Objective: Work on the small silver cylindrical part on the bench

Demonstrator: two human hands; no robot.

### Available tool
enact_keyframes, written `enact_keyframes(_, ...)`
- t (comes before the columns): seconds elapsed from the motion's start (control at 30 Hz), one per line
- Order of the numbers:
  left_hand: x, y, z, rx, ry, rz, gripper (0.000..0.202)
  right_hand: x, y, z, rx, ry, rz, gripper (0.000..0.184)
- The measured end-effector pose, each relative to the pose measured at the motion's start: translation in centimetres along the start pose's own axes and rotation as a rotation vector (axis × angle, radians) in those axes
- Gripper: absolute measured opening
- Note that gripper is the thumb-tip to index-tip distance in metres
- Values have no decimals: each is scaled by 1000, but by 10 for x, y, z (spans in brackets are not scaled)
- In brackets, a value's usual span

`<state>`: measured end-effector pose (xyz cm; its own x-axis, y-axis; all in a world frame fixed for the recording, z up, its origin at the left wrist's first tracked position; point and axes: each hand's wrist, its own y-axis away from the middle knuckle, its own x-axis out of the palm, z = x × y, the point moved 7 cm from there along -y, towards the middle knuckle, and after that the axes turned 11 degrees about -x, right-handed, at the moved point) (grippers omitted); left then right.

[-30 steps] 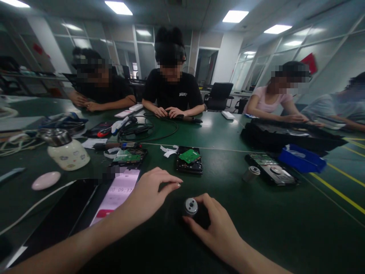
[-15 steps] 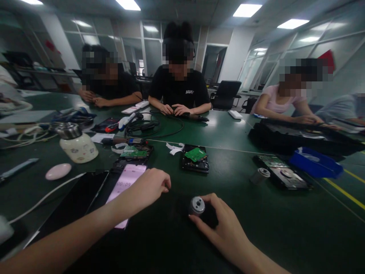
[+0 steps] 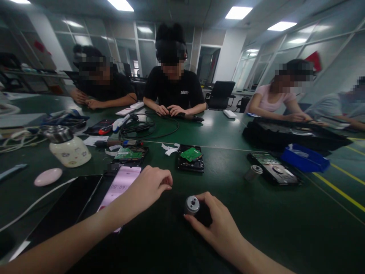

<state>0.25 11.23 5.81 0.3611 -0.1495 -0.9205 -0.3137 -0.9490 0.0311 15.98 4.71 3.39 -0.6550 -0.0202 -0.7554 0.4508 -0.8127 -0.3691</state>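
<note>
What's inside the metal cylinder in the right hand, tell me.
The metal cylinder shows small dark holes in its top; beyond them, the inside is covered and cannot be seen.

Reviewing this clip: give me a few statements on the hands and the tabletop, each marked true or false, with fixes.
1. The right hand has its thumb and index finger at a metal cylinder. True.
2. The left hand grips the cream bottle. False: the left hand is well apart from the bottle.
3. A green circuit board lies on the central hard drive. True.
4. The blue tray is left of the smartphone. False: it is at the picture's right, far from the phone.
5. Only one metal cylinder is visible. False: a second cylinder is beside the right-hand drive.
</note>
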Motion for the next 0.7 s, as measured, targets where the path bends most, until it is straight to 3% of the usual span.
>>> enact_keyframes(0.17,-15,21,-32,197,336,-110,17,1,1,-1,-42,11,-24,21)
enact_keyframes(0.4,-2,27,-43,199,748,-21,37,3,1,2,-76,24,-24,22)
enact_keyframes(0.53,9,27,-44,181,778,25,51,4,2,1,-65,68,-23,24)
enact_keyframes(0.7,19,28,-42,141,757,30,34,2,2,3,-52,117,-29,24)
